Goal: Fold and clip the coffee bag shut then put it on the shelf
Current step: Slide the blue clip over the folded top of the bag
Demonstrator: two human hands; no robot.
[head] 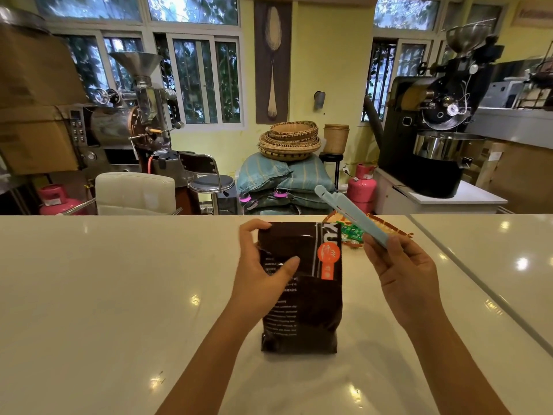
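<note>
While the left hand [263, 274] pinches the coffee bag's [302, 295] folded top, the right hand [404, 265] grips a blue clip [350, 215].

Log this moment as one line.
bag: upright on counter, top folded | left hand: holds fold | right hand: holds clip, not on bag

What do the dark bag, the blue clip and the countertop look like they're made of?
Coffee bag: probably plastic or foil laminate, since its glossy surface creases sharply.
Clip, held in the right hand: seemingly matte moulded plastic in a uniform pale blue.
Countertop: polished stone or solid surface, mirroring the ceiling lights; which one is unclear.
</note>
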